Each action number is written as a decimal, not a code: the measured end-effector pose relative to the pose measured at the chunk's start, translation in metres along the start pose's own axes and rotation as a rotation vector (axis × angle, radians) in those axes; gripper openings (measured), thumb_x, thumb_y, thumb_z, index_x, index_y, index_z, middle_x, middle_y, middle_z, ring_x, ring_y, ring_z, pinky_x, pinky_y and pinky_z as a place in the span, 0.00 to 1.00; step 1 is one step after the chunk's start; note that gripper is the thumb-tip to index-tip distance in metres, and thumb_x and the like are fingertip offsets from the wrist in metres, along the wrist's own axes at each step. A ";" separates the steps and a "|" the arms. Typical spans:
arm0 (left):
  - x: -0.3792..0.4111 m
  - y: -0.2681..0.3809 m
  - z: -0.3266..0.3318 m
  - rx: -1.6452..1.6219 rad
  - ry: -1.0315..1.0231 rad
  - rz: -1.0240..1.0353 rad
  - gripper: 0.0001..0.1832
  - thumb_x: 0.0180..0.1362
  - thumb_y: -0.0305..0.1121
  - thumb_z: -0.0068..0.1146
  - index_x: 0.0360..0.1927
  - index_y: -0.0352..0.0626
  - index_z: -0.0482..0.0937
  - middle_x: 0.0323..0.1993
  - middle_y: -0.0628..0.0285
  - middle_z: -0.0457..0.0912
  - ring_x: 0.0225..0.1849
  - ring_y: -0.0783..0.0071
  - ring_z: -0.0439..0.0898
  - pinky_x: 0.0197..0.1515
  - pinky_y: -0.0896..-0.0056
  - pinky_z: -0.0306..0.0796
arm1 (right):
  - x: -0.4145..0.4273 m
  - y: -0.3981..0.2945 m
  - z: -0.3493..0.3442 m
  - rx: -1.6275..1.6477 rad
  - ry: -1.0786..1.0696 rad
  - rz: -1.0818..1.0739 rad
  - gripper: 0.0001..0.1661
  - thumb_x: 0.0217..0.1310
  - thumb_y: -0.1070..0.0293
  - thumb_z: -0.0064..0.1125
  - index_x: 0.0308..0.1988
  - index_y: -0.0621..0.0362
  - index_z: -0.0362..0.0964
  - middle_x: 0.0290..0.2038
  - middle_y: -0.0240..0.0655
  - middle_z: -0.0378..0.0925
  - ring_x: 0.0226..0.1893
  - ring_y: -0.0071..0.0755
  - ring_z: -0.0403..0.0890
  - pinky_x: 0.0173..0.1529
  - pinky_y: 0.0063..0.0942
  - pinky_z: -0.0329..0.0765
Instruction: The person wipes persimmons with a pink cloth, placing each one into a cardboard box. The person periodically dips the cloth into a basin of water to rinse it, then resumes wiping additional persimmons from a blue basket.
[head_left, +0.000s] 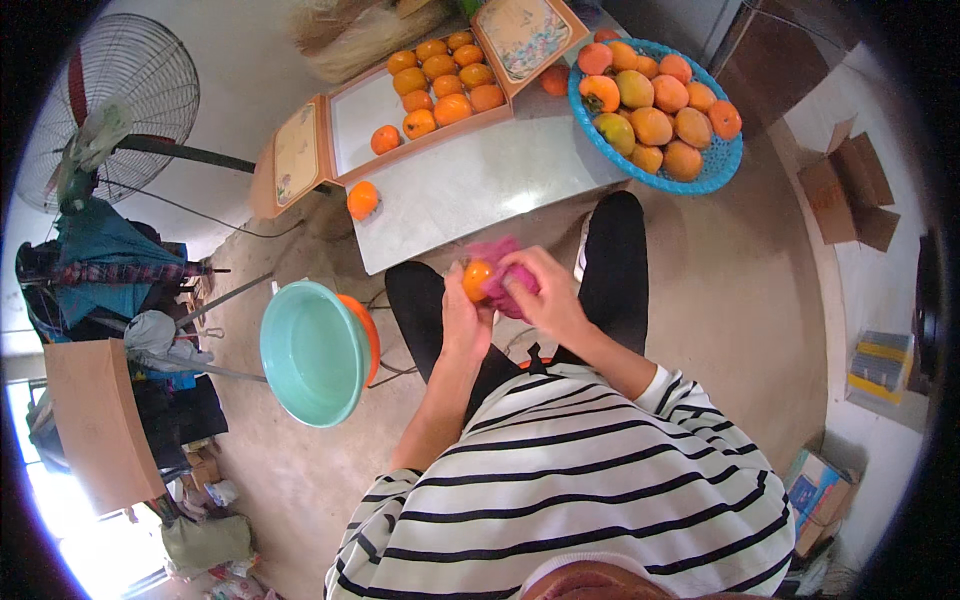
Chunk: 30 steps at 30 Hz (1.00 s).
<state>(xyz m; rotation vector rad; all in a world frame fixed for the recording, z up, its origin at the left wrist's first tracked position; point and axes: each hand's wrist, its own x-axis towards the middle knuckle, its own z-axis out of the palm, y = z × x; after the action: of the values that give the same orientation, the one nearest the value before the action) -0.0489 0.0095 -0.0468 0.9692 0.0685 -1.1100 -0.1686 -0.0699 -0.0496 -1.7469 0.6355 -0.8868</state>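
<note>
My left hand (463, 315) holds a shiny orange persimmon (477, 280) above my lap. A crumpled pink cloth (516, 289) is gripped by my right hand (551, 296) and presses against the fruit's right side; it is partly blurred. Beyond my knees, an open cardboard gift box (360, 127) stands on a pale table (480, 176), with rows of persimmons (442, 86) filling its right part and bare white lining at its left. One loose persimmon (362, 200) rests on the table in front of the box. A blue plastic basket (705, 184) heaped with duller persimmons (651, 126) sits at the table's right end.
A turquoise basin (311, 352) stands to my left over something orange (367, 337). Farther left are a large fan (112, 112), its cable, metal poles and a cardboard carton (101, 424). An open carton (851, 187) lies by the right wall.
</note>
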 end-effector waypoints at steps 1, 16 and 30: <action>-0.002 0.004 0.001 -0.041 0.035 -0.021 0.21 0.72 0.49 0.39 0.52 0.43 0.71 0.46 0.57 0.79 0.45 0.66 0.79 0.49 0.63 0.71 | -0.001 0.026 -0.003 0.056 -0.006 0.177 0.12 0.60 0.75 0.57 0.46 0.60 0.75 0.40 0.41 0.79 0.45 0.37 0.81 0.50 0.31 0.76; -0.008 0.003 -0.012 -0.065 -0.127 -0.032 0.24 0.69 0.50 0.35 0.53 0.41 0.72 0.50 0.52 0.79 0.44 0.61 0.78 0.47 0.63 0.73 | 0.006 0.047 -0.006 0.313 -0.071 0.575 0.15 0.61 0.74 0.57 0.49 0.60 0.74 0.49 0.47 0.75 0.47 0.49 0.79 0.50 0.34 0.77; -0.025 0.004 -0.018 -0.099 -0.250 -0.165 0.29 0.69 0.54 0.31 0.52 0.40 0.73 0.52 0.49 0.79 0.35 0.63 0.75 0.36 0.67 0.68 | 0.019 0.067 -0.008 0.119 -0.015 0.318 0.15 0.71 0.69 0.51 0.52 0.65 0.72 0.39 0.42 0.82 0.38 0.31 0.81 0.44 0.28 0.76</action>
<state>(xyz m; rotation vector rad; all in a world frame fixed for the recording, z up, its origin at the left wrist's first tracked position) -0.0511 0.0403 -0.0425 0.7403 -0.0006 -1.3600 -0.1640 -0.1106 -0.1064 -1.4934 0.8073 -0.6749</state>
